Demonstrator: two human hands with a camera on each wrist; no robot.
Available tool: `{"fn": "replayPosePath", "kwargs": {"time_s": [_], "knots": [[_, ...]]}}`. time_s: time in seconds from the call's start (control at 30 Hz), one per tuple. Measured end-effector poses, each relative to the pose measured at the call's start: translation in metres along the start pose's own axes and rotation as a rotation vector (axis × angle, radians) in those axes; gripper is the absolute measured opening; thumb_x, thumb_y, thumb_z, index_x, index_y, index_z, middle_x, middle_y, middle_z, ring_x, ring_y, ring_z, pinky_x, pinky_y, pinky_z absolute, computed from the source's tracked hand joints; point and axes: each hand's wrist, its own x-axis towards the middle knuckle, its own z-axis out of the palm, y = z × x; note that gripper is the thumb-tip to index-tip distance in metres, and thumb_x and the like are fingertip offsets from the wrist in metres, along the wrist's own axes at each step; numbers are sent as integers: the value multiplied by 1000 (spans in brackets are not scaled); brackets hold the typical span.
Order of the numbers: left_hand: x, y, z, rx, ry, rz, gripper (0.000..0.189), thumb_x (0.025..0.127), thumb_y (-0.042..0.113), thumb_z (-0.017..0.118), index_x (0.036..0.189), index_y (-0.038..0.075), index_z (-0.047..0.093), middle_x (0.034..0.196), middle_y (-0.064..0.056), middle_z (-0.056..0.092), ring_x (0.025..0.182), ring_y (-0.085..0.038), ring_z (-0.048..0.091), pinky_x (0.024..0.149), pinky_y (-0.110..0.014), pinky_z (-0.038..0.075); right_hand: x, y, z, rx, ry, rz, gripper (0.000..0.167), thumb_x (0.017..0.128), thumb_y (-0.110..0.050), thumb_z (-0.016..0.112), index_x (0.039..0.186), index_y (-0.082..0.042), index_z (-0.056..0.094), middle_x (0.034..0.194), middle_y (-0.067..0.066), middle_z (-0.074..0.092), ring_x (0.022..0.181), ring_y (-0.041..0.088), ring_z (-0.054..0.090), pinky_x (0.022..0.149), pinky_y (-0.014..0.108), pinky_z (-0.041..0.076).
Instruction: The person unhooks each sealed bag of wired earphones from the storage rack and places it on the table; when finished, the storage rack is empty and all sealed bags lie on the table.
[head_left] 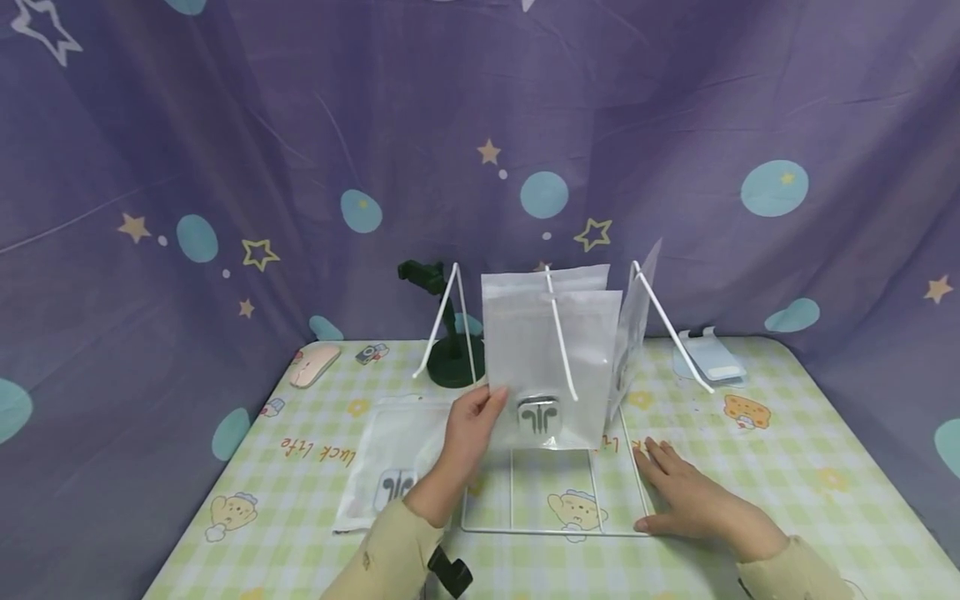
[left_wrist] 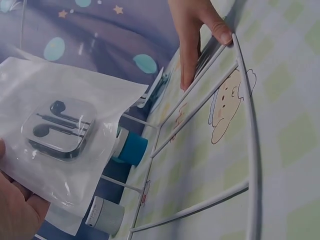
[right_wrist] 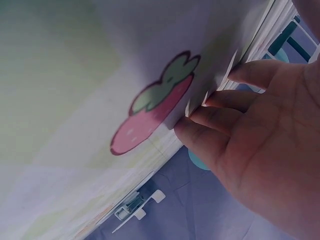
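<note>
Three white prongs (head_left: 564, 346) slant outward from the top of a wire display rack (head_left: 547, 532) whose grid base lies on a green-and-white checked tablecloth (head_left: 787, 517). At the middle prong hangs a frosted earphone bag (head_left: 540, 350), upright, with wired earphones in a clear case (head_left: 538, 416) showing near its bottom edge. The left hand (head_left: 471, 425) pinches that bag's left edge between thumb and fingers, some fingertips hidden behind it. A second bag (head_left: 517, 283) stands just behind the first, and a third bag (head_left: 633, 325) hangs at the right prong, seen nearly edge-on. The right hand (head_left: 690, 500) rests on the cloth with its fingers extended, the thumb apart from them and at the base's near right corner.

Left of the rack, another earphone bag (head_left: 408, 437) lies flat. Farther back sit a pink mouse (head_left: 316, 367), a dark green stand (head_left: 454, 365) and, at right, a light blue phone stand (head_left: 712, 357). Through the left wrist view, a blue cap (left_wrist: 132, 148) and a white cap (left_wrist: 106, 216) show beyond the hanging bag. Behind everything hangs a purple curtain (head_left: 420, 108) with stars.
</note>
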Motion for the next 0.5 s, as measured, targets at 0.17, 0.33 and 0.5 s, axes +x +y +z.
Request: {"fn": "replayPosePath", "kwargs": {"time_s": [0.17, 0.33, 0.5], "knots": [[-6, 7, -5, 27, -15, -60, 37, 94, 17, 66, 68, -7, 55, 58, 4, 34, 56, -9, 32, 51, -23, 27, 1, 1, 0, -3, -1, 15, 104, 75, -54, 77, 145, 9, 34, 150, 38, 21, 135, 61, 17, 104, 69, 26], [-14, 11, -9, 29, -51, -85, 38, 96, 14, 63, 66, -8, 51, 59, 3, 34, 57, -9, 33, 52, -23, 28, 1, 1, 0, -11, 3, 7, 104, 74, -54, 77, 145, 10, 34, 150, 39, 21, 134, 61, 17, 103, 69, 27], [-21, 15, -12, 17, -71, -100, 30, 95, 12, 63, 75, -10, 61, 60, 3, 38, 61, -8, 36, 56, -22, 32, 1, 1, 0, -15, -6, 15, 105, 74, -53, 77, 145, 10, 34, 150, 38, 20, 135, 61, 17, 103, 69, 27]]}}
